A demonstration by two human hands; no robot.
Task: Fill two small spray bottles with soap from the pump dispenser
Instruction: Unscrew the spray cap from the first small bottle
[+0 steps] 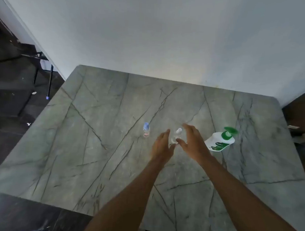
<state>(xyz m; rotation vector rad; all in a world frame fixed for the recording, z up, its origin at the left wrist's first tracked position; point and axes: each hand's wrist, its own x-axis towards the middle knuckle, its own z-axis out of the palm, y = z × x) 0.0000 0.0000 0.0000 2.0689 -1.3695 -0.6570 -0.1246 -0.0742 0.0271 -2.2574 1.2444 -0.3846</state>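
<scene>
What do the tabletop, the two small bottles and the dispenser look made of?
Tabletop: grey-green stone or stone-look slab, dark veins, dull sheen. Blue-capped bottle and white-capped bottle: see-through bodies, probably clear plastic, though glass is possible. Dispenser: opaque white plastic by its look, with green pump.

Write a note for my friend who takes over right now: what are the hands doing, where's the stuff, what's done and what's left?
Left hand: open, just left of the white-capped spray bottle.
Right hand: open, just right of it; neither grips it yet.
Blue-capped spray bottle stands further left; pump dispenser to the right, all on the table.
Done: nothing visible; both caps on.
Left: uncap, fill both bottles.
</scene>
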